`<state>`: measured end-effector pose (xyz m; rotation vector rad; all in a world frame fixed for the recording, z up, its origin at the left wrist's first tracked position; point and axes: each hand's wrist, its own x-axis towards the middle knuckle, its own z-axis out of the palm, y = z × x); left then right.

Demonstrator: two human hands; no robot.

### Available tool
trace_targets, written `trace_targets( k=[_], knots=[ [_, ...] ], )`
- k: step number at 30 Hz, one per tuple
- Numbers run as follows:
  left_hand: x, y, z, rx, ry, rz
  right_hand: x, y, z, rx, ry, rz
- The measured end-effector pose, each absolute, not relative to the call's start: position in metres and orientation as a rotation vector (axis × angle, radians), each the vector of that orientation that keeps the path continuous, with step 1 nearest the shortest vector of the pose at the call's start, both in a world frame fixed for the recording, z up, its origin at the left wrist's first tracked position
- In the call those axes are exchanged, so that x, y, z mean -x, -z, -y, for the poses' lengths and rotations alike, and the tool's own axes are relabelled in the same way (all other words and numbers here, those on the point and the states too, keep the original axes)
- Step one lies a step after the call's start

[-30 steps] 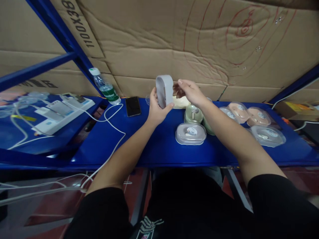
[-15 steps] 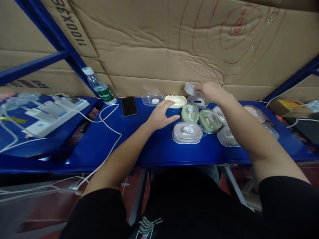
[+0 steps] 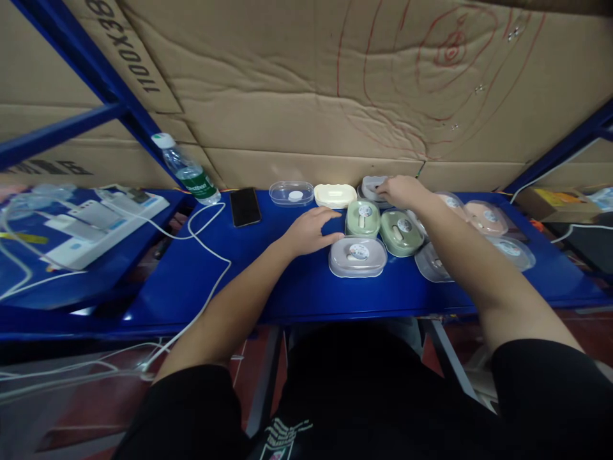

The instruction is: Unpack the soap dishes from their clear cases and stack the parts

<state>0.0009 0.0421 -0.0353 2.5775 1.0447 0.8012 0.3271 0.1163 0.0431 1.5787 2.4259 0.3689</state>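
Observation:
My right hand [image 3: 405, 193] reaches to the back of the table, its fingers closed at the edge of a pale grey translucent plastic piece [image 3: 372, 184]. This piece sits in or on a small grey oval plastic box; the hand hides part of both. My left hand [image 3: 311, 231] holds nothing, thumb and fingers apart, just left of a green lidded box [image 3: 363, 218]. A second green box [image 3: 402, 233] stands beside it. In front is a grey box with a clear lid [image 3: 358, 257]. A cream scalloped dish [image 3: 335, 195] lies uncovered behind my left hand.
A clear oval lid [image 3: 292, 193], a black phone [image 3: 246, 206] and a water bottle [image 3: 189, 171] are at the back left. More lidded boxes, one pink [image 3: 486, 218], stand right. A white cable [image 3: 211, 249] crosses the blue table [image 3: 297, 294]. Cardboard [image 3: 268, 89] walls the back.
My right hand has lowered the pale plastic piece from above the grey box down onto or into it. My left hand has moved slightly down, away from the cream dish, and stays open.

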Motion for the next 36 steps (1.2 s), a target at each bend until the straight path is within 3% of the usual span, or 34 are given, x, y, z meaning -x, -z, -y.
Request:
trace_targets(
  k=[12,19,27,36],
  knots=[
    [0.0,0.037,-0.046,-2.551,-0.85,-0.919,-0.316,-0.046,-0.111,-1.561,-0.275,-2.503],
    [-0.005,0.032,-0.032,-2.557,-0.604,-0.824,-0.294,-0.084,-0.064,-1.735,-0.186,-2.756],
    [-0.016,0.036,-0.021,-2.624,-0.492,-0.747,-0.247,-0.058,0.01,-1.617,0.403,-3.382],
    [-0.02,0.04,-0.015,-2.73,-0.469,-0.724,-0.259,-0.022,0.005,-2.193,0.778,-3.462]
  ],
)
